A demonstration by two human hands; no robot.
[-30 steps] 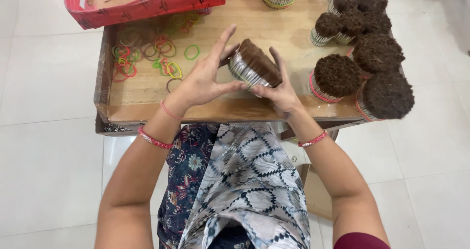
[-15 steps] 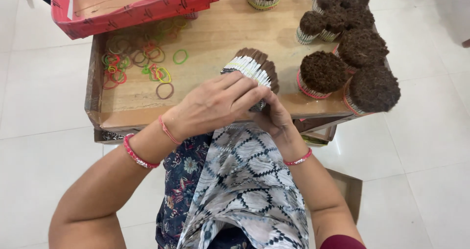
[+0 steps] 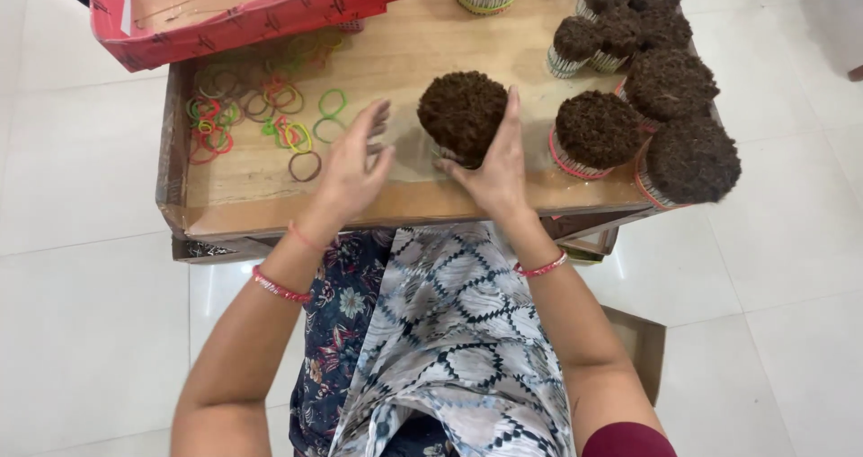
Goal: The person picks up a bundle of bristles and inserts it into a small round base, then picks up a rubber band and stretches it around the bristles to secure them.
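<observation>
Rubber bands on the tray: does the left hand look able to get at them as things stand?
Probably yes. The left hand is open and holds nothing, and the rubber bands lie loose on the tray just beyond it, with nothing between.

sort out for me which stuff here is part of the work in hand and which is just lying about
In hand:
- upright brown-topped bundle, right hand against it
- left hand, open beside it
- coloured rubber bands
- finished bundles at right

Lying about:
- red cardboard box
- cardboard tray underneath
- white tiled floor
</observation>
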